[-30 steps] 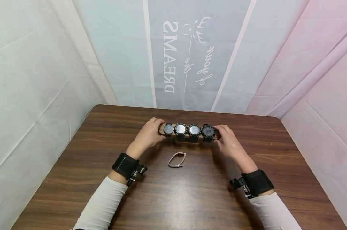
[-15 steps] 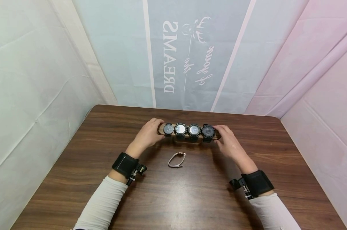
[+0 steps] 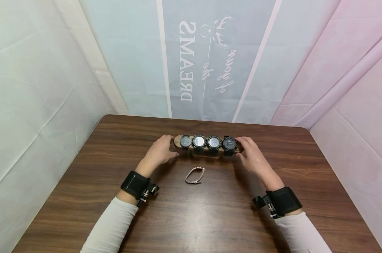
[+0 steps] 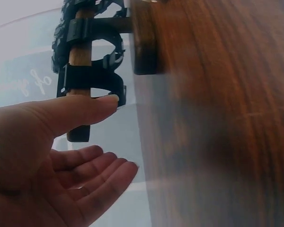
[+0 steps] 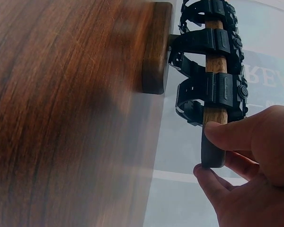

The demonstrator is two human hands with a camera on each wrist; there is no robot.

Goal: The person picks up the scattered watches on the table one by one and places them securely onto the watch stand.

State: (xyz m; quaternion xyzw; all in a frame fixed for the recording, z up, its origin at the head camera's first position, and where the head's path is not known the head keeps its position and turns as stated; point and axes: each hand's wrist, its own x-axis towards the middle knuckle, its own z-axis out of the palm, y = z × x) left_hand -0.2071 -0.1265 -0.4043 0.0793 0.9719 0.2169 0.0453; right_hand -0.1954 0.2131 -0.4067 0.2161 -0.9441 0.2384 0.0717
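A wooden watch stand (image 3: 177,141) sits toward the back of the table, its bar carrying several black watches (image 3: 214,142) in a row. At the bar's right end, my right hand (image 3: 252,156) grips the tip; in the right wrist view the thumb (image 5: 222,135) presses one side, with fingers behind. My left hand (image 3: 157,153) is beside the left end, thumb and fingers spread apart. In the left wrist view a gap shows between its fingers (image 4: 106,187) and the bar end (image 4: 79,134). A slim wristwatch with a pale strap (image 3: 194,182) lies in front of the stand.
The brown wooden table (image 3: 197,225) extends around the stand. Behind it hangs a pale blue printed curtain (image 3: 203,59), with white fabric (image 3: 36,88) at the left and pinkish-white fabric (image 3: 362,105) at the right. The stand's wooden base (image 4: 145,52) rests on the table.
My left hand has let go of the stand's left end and moved slightly left and toward me, its fingers opening. The right hand and stand have stayed in place.
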